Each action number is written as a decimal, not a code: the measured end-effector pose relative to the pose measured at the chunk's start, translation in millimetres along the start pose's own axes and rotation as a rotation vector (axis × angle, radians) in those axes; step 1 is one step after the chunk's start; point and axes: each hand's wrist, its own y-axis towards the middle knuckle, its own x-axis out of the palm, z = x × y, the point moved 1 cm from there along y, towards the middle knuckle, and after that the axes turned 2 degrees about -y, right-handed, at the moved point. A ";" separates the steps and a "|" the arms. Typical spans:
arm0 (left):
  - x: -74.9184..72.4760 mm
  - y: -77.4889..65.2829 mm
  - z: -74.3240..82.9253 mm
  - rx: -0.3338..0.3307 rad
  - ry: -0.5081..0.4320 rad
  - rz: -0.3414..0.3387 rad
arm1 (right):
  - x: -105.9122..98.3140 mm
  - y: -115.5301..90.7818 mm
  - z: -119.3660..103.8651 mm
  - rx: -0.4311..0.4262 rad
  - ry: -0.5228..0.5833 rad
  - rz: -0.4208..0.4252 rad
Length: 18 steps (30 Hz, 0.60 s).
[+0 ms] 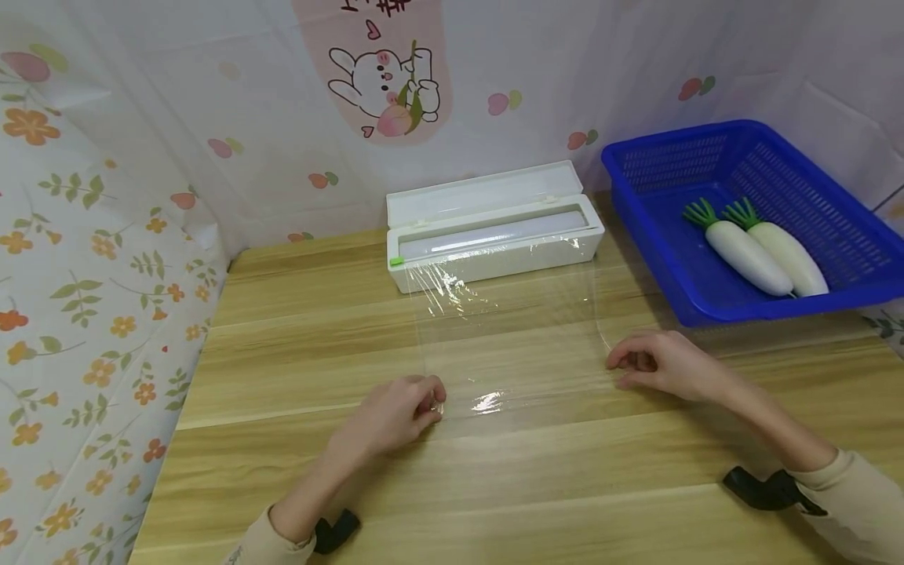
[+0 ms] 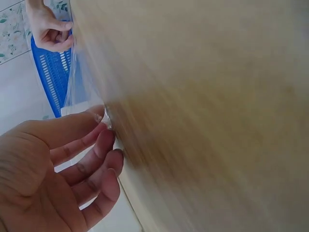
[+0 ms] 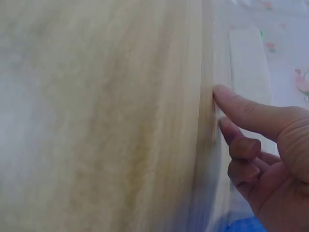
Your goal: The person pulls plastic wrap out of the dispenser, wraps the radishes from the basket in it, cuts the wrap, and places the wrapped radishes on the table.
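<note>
A clear sheet of plastic wrap (image 1: 508,345) stretches from a white wrap dispenser box (image 1: 494,247) toward the near side of the wooden table. My left hand (image 1: 395,412) pinches its near left corner between thumb and fingers; in the left wrist view the bunched film shows at those fingertips (image 2: 99,116). At the right edge, my right hand (image 1: 671,365) pinches the film with thumb and index finger, the other fingers curled. The dispenser's lid (image 1: 483,192) stands raised at the back, and a roll (image 1: 494,235) lies inside. A green slider (image 1: 397,260) sits at its left front.
A blue plastic basket (image 1: 650,259) stands at the right with two white radishes (image 1: 749,255) in it, green tops on. A printed wall cloth (image 1: 268,118) rises behind the dispenser. Another floral cloth (image 1: 92,314) hangs along the table's left side.
</note>
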 end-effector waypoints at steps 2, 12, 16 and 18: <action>-1.4 0.2 -0.6 0.001 -0.004 0.008 | 0.3 -0.6 2.1 -0.051 -0.002 0.018; -7.0 4.7 -7.0 -0.028 -0.024 -0.017 | -5.0 6.0 -0.6 -0.065 0.023 0.001; -7.8 5.7 -8.3 -0.040 -0.028 -0.031 | -15.0 11.4 -10.9 -0.096 0.023 0.020; -7.9 5.5 -9.0 -0.042 -0.030 -0.033 | -23.2 14.2 -17.1 -0.117 0.015 0.052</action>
